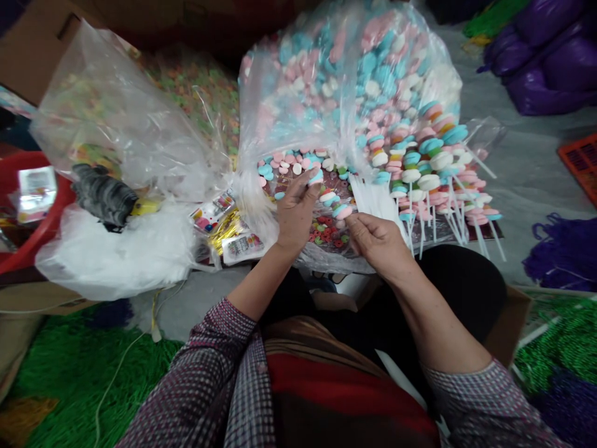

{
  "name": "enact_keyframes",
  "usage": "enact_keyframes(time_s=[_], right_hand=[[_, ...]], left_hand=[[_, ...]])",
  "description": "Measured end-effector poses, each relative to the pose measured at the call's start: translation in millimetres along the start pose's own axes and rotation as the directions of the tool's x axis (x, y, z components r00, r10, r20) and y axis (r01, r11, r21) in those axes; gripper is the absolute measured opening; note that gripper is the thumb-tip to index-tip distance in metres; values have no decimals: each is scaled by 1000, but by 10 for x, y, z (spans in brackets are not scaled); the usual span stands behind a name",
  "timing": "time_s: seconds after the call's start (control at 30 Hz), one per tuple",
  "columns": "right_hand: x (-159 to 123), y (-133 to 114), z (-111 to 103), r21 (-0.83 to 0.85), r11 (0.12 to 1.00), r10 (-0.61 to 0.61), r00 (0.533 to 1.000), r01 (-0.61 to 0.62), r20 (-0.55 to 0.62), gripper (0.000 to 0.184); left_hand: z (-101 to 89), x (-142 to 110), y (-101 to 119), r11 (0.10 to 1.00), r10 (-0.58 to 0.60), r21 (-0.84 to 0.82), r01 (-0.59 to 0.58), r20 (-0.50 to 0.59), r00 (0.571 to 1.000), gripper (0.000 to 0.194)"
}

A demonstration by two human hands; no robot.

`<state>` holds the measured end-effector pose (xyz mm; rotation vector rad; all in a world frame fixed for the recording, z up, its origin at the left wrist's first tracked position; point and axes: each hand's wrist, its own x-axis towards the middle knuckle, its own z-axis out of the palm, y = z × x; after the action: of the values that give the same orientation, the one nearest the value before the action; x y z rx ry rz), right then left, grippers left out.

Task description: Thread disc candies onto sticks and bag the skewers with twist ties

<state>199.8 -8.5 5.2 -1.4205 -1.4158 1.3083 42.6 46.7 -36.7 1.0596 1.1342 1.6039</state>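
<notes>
A candy skewer [330,198] of blue, white and pink marshmallow discs slants between my two hands. My right hand [380,242] is closed at its lower right end; the stick itself is hidden by the fingers. At the upper left end, my left hand [297,208] pinches a pink, white and blue marshmallow [316,176] between thumb and fingers. Below the skewer lie small red and green gummy rings [326,231]. Loose marshmallows [284,163] spill from the mouth of a big clear bag [298,118] just beyond my hands.
Finished candy skewers [431,162] on white sticks are piled at the right, beside a bundle of bare white sticks [377,198]. On the left are a bag of gummies [196,93], printed packets [242,247], gold ties [224,229], white plastic bags [121,252] and a red basin [41,230].
</notes>
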Motion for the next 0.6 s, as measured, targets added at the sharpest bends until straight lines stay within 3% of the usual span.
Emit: enact_keyframes(time_s=[0.3, 0.5, 0.6], right_hand=[[7, 13, 161, -14, 1000, -22, 1000, 21, -18, 50], [104, 34, 129, -103, 988, -117, 993, 115, -9, 23], [96, 26, 109, -91, 991, -96, 995, 95, -15, 25]], left_hand=[[62, -32, -121, 992, -103, -83, 98, -48, 994, 17], [21, 99, 57, 994, -20, -111, 16, -30, 999, 31], [-13, 128, 151, 999, 16, -45, -18, -44, 999, 36]])
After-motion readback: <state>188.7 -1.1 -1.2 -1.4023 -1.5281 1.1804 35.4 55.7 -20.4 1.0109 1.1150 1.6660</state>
